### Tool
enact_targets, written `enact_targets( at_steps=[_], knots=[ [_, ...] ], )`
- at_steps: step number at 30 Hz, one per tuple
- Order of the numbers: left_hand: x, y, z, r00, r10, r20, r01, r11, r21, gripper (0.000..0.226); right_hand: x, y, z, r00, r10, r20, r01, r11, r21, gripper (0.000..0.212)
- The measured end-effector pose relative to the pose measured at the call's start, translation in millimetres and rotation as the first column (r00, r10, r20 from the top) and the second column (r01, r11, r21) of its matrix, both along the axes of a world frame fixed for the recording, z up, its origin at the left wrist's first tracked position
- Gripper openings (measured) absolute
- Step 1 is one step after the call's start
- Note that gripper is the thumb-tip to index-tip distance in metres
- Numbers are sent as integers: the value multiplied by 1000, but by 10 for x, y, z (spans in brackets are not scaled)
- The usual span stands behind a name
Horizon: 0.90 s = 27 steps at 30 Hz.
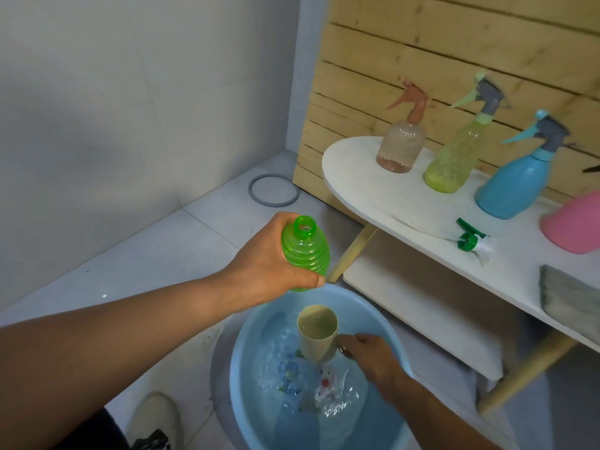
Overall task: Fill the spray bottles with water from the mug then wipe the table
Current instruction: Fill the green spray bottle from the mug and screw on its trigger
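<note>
While the left hand (269, 258) wraps its fingers and thumb round a ribbed, translucent green plastic bottle (305, 251) with no cap, the bottle's open neck tilts up and to the right, above the far rim of a round pale-blue plastic basin (383, 316) that sits on the tiled floor. Beyond that grip, further off on the floor by the wall, lies a grey ring (273, 190). Below and to the right of the green bottle, the right hand (373, 358) grips the handle of a beige plastic mug (318, 332), fingers curled round it; the mug is upright, holds water, and hangs just over the rippled water in the basin. Near the left forearm, at the lower edge, a pale shoe (156, 417) shows.

Up and to the right of both hands stands a white oval table (357, 186) with wooden legs, set against a slatted wooden panel. On it, left to right: a clear pinkish spray bottle (401, 147) with an orange trigger head, a yellow-green spray bottle (454, 160) with a grey head, and a light-blue spray bottle (513, 183) with a grey head, all upright and apart. Nearer the table's front edge lies a loose green trigger sprayer head (469, 237), then a pink plastic container (574, 225), and a grey cloth (568, 297) at the right edge.
</note>
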<state>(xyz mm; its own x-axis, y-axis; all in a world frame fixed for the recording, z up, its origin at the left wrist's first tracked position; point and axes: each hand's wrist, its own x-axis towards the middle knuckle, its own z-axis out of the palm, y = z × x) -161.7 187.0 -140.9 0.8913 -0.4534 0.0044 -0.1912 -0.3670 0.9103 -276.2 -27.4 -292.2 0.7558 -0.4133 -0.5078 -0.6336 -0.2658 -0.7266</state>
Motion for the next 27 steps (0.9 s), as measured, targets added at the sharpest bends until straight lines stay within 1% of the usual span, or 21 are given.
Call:
enact_targets(
  at_steps=[4, 8, 11, 13, 17, 19, 22, 27],
  knots=[
    [-31, 57, 55, 1000, 27, 8, -26, 1000, -12, 83, -22, -40, 731, 998, 31, 55, -30, 999, -17, 29],
    [-76, 83, 123, 998, 48, 39, -48, 999, -17, 84, -99, -66, 1394, 991, 68, 113, -59, 995, -84, 31],
    [-111, 104, 146, 998, 51, 47, -50, 999, -10, 84, -191, -49, 1814, 985, 28, 173, -15, 997, -77, 31],
    [-133, 121, 135, 999, 47, 27, -46, 999, -4, 84, -240, -59, 2031, 981, 8, 195, 6, 997, -72, 30],
    [-149, 126, 96, 999, 45, -3, -45, 999, -23, 83, -287, -150, 2266, 967, -31, 252, 51, 996, -73, 37],
    [-151, 123, 72, 999, 30, -20, -31, 999, -27, 83, -284, -173, 2333, 961, -34, 276, 62, 994, -92, 37],
    [-164, 116, 15, 999, -14, -39, 14, 1000, -2, 83, -261, -170, 2419, 947, -4, 320, 53, 988, -145, 31],
    [-225, 40, -45, 996, -67, -64, 70, 997, 36, 83, -216, -134, 2484, 926, 47, 374, 30, 980, -197, 38]
  ],
)
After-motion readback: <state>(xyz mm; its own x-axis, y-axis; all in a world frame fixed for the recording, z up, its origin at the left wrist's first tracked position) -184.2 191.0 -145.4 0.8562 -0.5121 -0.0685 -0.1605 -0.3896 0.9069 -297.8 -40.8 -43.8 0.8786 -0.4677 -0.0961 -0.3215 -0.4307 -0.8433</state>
